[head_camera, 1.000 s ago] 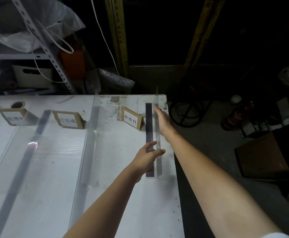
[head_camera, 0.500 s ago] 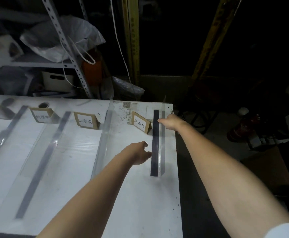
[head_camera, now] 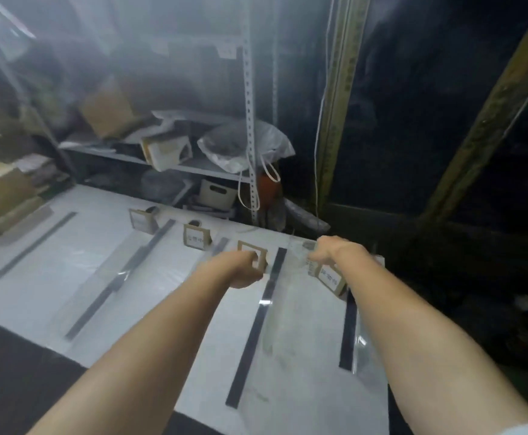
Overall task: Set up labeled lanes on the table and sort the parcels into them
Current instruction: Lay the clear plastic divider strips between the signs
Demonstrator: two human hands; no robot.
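While the left hand (head_camera: 240, 270) is pinching the probably light, stiff brown cardboard label stand (head_camera: 253, 246) by its edge, the right hand (head_camera: 330, 251) is showing no clear grip.

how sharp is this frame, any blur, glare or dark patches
Head view: motion blur smears the left hand and right hand, and the label card print is unreadable; head view: a grey haze washes the shelving, the right side is near black; head view: one small glare spot on the clear divider.
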